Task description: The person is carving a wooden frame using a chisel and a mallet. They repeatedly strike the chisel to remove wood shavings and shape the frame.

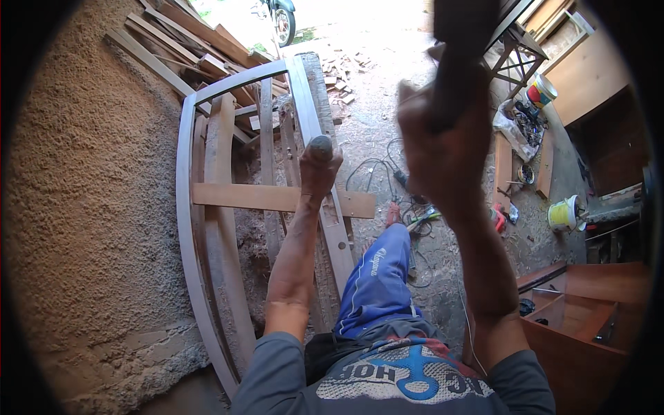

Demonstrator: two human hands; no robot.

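My left hand (319,174) is closed around an upright chisel, whose rounded handle end (320,146) faces up. The blade is hidden below my fist, over the right rail of a curved wooden frame (309,104). That rail has a cut slot and a round hole (342,245). Raised high on the right, my right hand (443,149) grips a dark mallet (467,34), blurred and partly cut off by the top edge. A flat wooden board (249,196) lies across the frame, just below my left fist.
Timber pieces (187,41) are stacked at the far left beside a rough wall (90,207). Cables (373,166), wood scraps (339,76) and shavings litter the floor. Paint buckets (564,214), a plastic bag (519,128) and a reddish-brown cabinet (581,311) stand at the right.
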